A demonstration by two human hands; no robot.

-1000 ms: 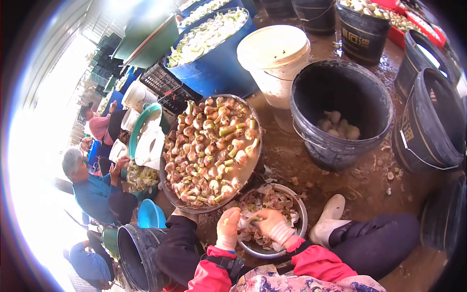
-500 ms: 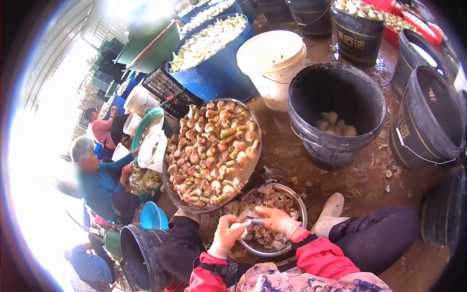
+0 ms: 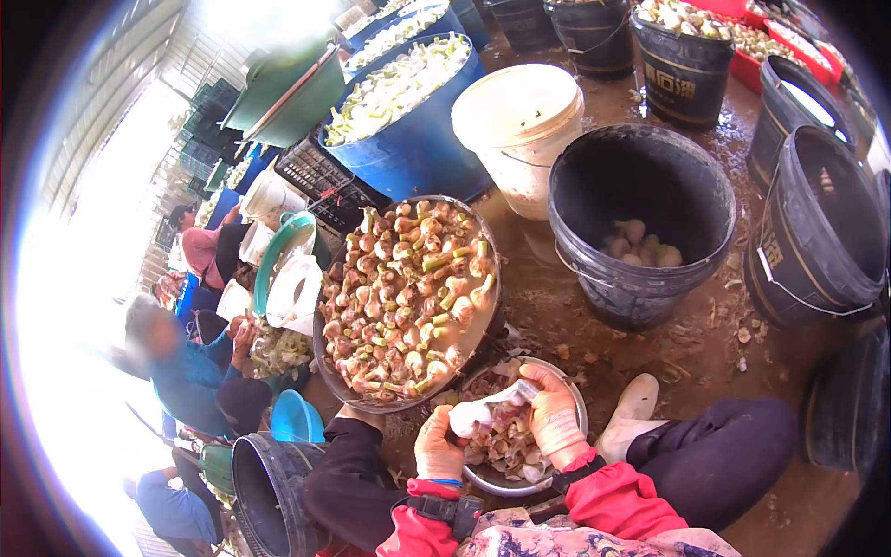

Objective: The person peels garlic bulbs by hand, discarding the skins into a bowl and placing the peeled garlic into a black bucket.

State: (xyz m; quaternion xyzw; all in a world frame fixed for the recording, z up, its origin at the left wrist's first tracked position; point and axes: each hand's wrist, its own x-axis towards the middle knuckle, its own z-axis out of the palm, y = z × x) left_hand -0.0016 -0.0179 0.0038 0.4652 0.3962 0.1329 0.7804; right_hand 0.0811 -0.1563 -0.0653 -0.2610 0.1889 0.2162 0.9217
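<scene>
My left hand [image 3: 438, 447] is closed around a whitish garlic bulb [image 3: 469, 420], held over the metal basin. My right hand [image 3: 554, 413] grips a small knife [image 3: 526, 390], mostly hidden by the fingers. A pale strip of garlic skin [image 3: 504, 397] stretches from the bulb to the right hand. Below both hands, the metal basin [image 3: 581, 422] holds a heap of loose garlic peelings [image 3: 509, 455]. Just beyond stands a wide dark tub [image 3: 497, 320] of unpeeled garlic bulbs [image 3: 399, 297] in murky water.
Ahead to the right, a black bucket [image 3: 640, 302] has several peeled bulbs [image 3: 636, 246] at its bottom. A lidded white bucket [image 3: 520, 111] and a blue barrel [image 3: 399, 153] of cut stems stand behind. More black buckets [image 3: 817, 223] line the right. Co-workers [image 3: 190, 371] sit at left.
My right hand has moved up and right, away from the bulb, drawing out a strip of skin. My left hand has turned and shifted slightly right with the bulb.
</scene>
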